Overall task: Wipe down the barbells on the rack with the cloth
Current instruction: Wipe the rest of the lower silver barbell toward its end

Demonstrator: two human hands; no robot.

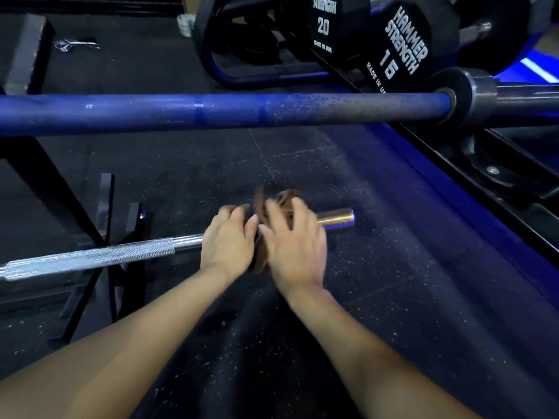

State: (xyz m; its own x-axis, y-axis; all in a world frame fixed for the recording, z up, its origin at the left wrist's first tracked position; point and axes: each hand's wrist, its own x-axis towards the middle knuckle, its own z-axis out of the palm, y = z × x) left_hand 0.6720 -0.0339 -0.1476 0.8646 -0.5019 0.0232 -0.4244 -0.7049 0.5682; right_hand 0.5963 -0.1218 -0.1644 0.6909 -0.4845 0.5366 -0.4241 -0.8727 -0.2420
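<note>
While both forearms reach up from the bottom of the frame, the left hand (pixel 227 240) and the right hand (pixel 295 241) meet at the centre over a brown cloth (pixel 279 204) that is bunched between them. The cloth is wrapped about a chrome barbell (pixel 90 257), which runs from the left edge toward the middle, its knurled grip showing left of the hands and its smooth sleeve end (pixel 337 218) sticking out just right of them. The left hand's fingers curl over the bar and the cloth's edge, clamped on it; the right hand lies over the cloth with its fingers spread and bent onto the fabric, though motion blur keeps me from telling how firmly they close. Across the upper part of the frame a blue barbell (pixel 211 111) lies nearly level, dusted with white chalk, its dark collar and sleeve (pixel 484 90) at the upper right. Behind it, at the top, sit black Hammer Strength dumbbells marked 20 (pixel 323 22) and 15 (pixel 405 49). A black rack frame (pixel 90 225) stands at the left, under the chrome bar. Speckled black rubber flooring (pixel 378 267) fills the lower frame.
</note>
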